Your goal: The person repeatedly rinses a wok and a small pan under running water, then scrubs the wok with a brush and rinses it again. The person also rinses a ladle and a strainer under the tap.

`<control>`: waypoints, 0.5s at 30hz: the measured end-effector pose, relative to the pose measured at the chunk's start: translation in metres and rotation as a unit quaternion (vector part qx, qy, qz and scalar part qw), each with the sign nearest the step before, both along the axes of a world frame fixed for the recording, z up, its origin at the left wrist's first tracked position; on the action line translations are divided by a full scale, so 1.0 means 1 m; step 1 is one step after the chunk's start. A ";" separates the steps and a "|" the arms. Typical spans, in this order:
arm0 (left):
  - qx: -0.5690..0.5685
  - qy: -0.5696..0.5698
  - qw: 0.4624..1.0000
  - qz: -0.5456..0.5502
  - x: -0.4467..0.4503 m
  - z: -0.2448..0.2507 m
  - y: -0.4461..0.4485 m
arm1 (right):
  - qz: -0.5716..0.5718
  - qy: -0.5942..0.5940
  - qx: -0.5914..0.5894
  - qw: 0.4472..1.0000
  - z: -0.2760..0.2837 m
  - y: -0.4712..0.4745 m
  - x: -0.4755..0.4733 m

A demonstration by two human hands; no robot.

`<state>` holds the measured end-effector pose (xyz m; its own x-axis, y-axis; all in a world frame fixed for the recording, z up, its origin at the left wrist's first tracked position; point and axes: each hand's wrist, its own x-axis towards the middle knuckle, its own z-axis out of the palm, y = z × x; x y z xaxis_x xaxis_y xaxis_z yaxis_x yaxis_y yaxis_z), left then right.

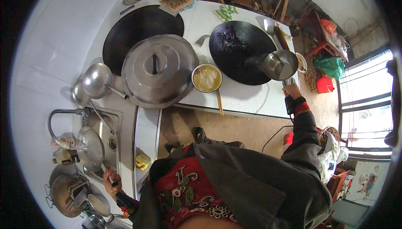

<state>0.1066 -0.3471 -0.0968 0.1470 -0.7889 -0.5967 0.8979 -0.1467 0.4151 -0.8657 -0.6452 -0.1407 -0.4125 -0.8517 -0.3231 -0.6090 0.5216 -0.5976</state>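
Note:
My left hand [112,181] grips the handle of a metal ladle [90,149] below the faucet [64,111], with the bowl over the sink [118,153]. At the counter's right edge, my right hand [292,91] is closed on the handle of a second metal ladle [280,65], whose bowl overlaps the right rim of a black wok [240,51]. Between wok and large metal lid [158,72] stands a bowl of yellow liquid with pale food [207,78]; wooden chopsticks [219,102] lie beside it. The lid partly covers a second wok [138,31].
Another ladle [98,80] and a skimmer [80,92] lie near the sink. A metal spatula [270,27] lies behind the right wok, near a green-striped cloth [226,12]. Pans and pots [64,194] stand at lower left. A red bucket [324,84] stands on the floor at right.

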 end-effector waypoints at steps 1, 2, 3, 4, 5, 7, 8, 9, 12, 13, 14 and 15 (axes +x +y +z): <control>-0.021 0.003 0.999 -0.035 -0.003 0.005 -0.001 | -0.082 -0.080 -0.001 0.993 0.000 -0.005 0.000; -0.023 -0.018 0.999 -0.034 -0.006 0.005 -0.002 | -0.085 -0.033 -0.009 0.996 0.002 -0.010 0.000; -0.014 -0.047 0.999 -0.021 -0.007 0.006 -0.003 | -0.086 -0.003 -0.006 0.996 0.006 -0.015 0.002; -0.011 -0.073 0.997 -0.007 -0.006 0.004 -0.002 | -0.089 0.035 0.001 0.995 0.009 -0.020 0.006; -0.002 -0.088 0.996 0.001 -0.004 0.001 -0.001 | -0.070 0.127 0.037 0.989 0.014 -0.022 0.008; 0.003 -0.111 0.994 0.010 0.004 -0.011 0.001 | -0.040 0.280 -0.014 0.959 0.021 -0.024 0.016; 0.003 -0.110 0.994 0.004 0.010 -0.014 0.004 | -0.041 0.346 -0.012 0.937 0.020 -0.026 0.021; 0.003 -0.107 0.994 -0.010 0.015 -0.017 0.007 | -0.036 0.373 -0.022 0.927 0.023 -0.023 0.020; -0.042 -0.069 0.997 -0.017 0.018 -0.021 0.009 | -0.080 0.360 -0.116 0.922 0.015 -0.019 0.008; -0.068 -0.049 0.996 -0.022 0.017 -0.020 0.009 | -0.069 0.383 -0.127 0.913 0.010 -0.021 0.003; -0.033 -0.076 0.996 0.016 0.013 -0.018 0.008 | -0.073 0.401 -0.081 0.909 0.010 -0.018 -0.005; 0.001 -0.101 0.994 0.049 0.007 -0.017 0.008 | -0.037 0.401 -0.181 0.897 0.006 -0.022 -0.007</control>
